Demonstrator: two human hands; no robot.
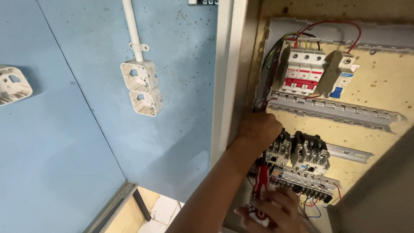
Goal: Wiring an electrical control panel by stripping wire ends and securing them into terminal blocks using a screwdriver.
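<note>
The right hand [276, 211] grips a light, stiff red screwdriver [262, 190] by its handle, its best hold, while the left hand [258, 129], fingers curled, touches wires beside the contactor [279, 149].

I'm only seeing bare arms and hands here. The left hand [258, 128] and its long forearm are showing no sleeve, glove, watch or ring. The right hand [276, 212] is looking just as bare, with short plain nails showing.
</note>
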